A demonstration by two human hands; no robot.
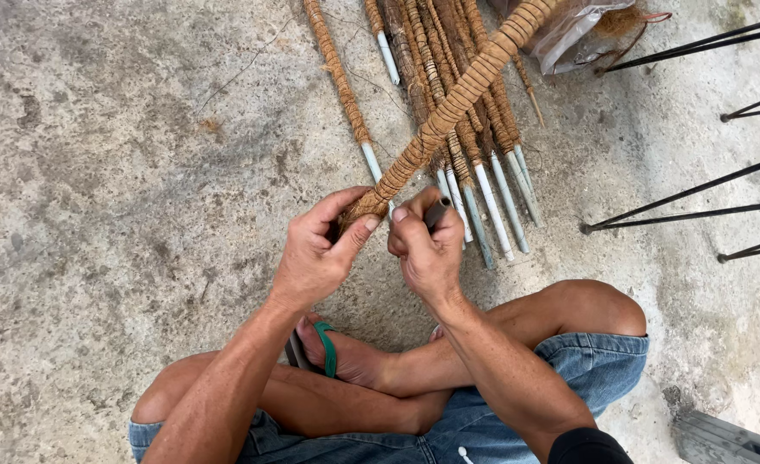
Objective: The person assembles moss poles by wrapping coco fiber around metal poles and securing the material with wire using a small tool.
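A long pole wrapped in brown coir rope (457, 99) slants from the top right down to my hands. My left hand (315, 253) grips its lower wrapped end, thumb pressed on the fibre. My right hand (427, 249) is closed around the bare grey pipe end (437, 210) that sticks out between its fingers. Both hands nearly touch, held above my crossed legs.
Several finished coir-wrapped poles (474, 163) with bare pale pipe ends lie on the concrete floor (113, 172) behind my hands. A plastic bag of fibre (573, 30) sits at the top. Black metal rods (698, 189) stand at right. A green sandal strap (326, 348) crosses my foot.
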